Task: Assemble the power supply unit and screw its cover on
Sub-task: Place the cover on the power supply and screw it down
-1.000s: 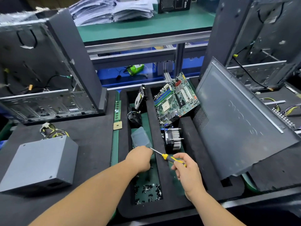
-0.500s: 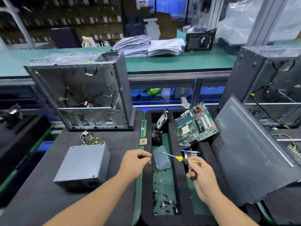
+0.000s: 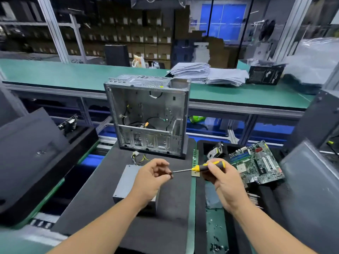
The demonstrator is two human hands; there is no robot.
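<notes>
A grey power supply unit [image 3: 123,184] lies on the black foam mat, its yellow-black cables [image 3: 140,158] trailing toward the open computer case [image 3: 148,116] standing behind it. My right hand [image 3: 222,182] grips the yellow-black screwdriver [image 3: 203,167] by its handle, shaft pointing left. My left hand [image 3: 151,177] hovers over the power supply and pinches a small screw [image 3: 170,173] at the screwdriver's tip. The hand hides part of the power supply's right side.
A foam tray at the right holds a motherboard [image 3: 256,163], a hard drive [image 3: 216,152], a heatsink and loose screws [image 3: 216,242]. A grey side panel [image 3: 311,189] leans at far right; another dark panel [image 3: 31,153] lies at left. Paper stacks [image 3: 207,73] sit on the green bench.
Both hands lifted from the screw tray and moved left over the power supply. The left hand now holds a screw against the screwdriver tip. The view tilted up.
</notes>
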